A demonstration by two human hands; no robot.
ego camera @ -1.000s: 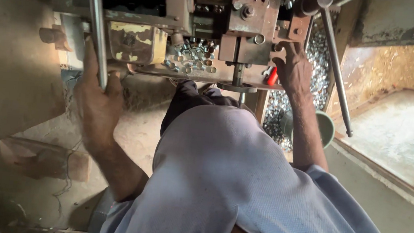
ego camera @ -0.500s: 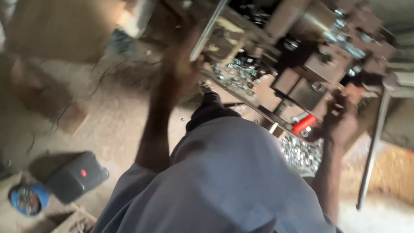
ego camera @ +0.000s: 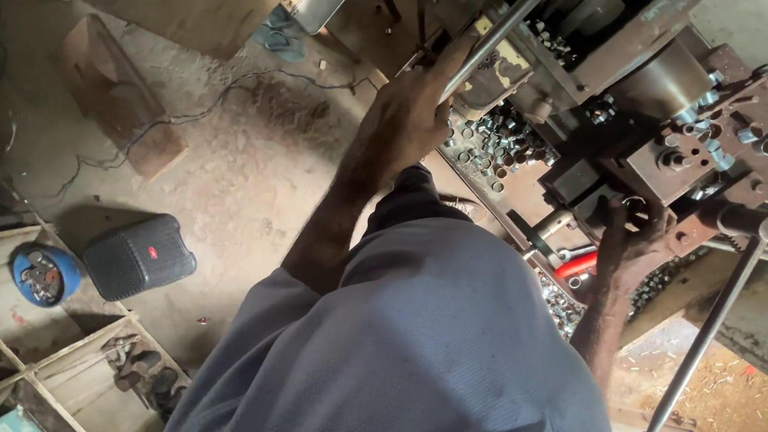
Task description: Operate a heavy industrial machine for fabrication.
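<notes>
- Lever bar (ego camera: pixel 502 34), shiny round steel, sits at top centre of view on the machine (ego camera: pixel 635 99); long axis runs diagonal, lower-left end by the knuckles, upper-right end going out of view at the top.
- Left hand (ego camera: pixel 406 121) wrapped round the lower end of the lever bar, fingers closed on it, arm coming up from the grey shirt (ego camera: pixel 418 358).
- Right hand (ego camera: pixel 627 247) up against the underside of the machine's rusty block; fingers curled over a dark part there, cannot tell whether it really grips anything.
- Red handle (ego camera: pixel 576 263) just beside the right hand, on its left side, partly hidden.
- Second long rod (ego camera: pixel 708 328) hangs from a round knob at the machine's right, pointing down and left, well apart from the lever bar.
- Pile of small metal rings (ego camera: pixel 497 142) lies in the machine tray, just right of the left hand.
- Metal chips (ego camera: pixel 656 282) heaped below the right hand.
- Floor (ego camera: pixel 251 149) dusty; black speaker box (ego camera: pixel 140 257) lies well left of the person, blue round tin (ego camera: pixel 44 272) next to it in a wooden tray.
</notes>
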